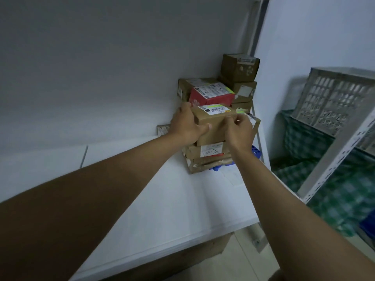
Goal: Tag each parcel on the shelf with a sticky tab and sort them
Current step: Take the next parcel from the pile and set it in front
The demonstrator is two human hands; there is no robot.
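Left hand (pixel 185 123) wraps the left end of the top box (pixel 213 124): fingers over its top edge, thumb stretched along the front face, firm grip. Right hand (pixel 238 129) at the box's upper right corner, fingers curled, fingertips (pixel 233 118) pinched together at the edge; something small may sit between them, too blurred to tell. The box is brown, with a white label (pixel 215 109) and a green tab on top. It sits on a stack (pixel 209 157) of brown parcels on the white shelf (pixel 162 199), near the right rear corner. The box below shows a label with handwritten "2".

Behind: red box (pixel 211 95) with green tab, more brown boxes (pixel 239 67) piled against the wall. Blue plastic item (pixel 221 167) peeks from under the stack, mostly hidden. Small flat parcel (pixel 163 129) by the wall, partly covered by the left hand. Label text unreadable. Right side: grey crate (pixel 334 98) on another rack, blurred, cut off by the frame.
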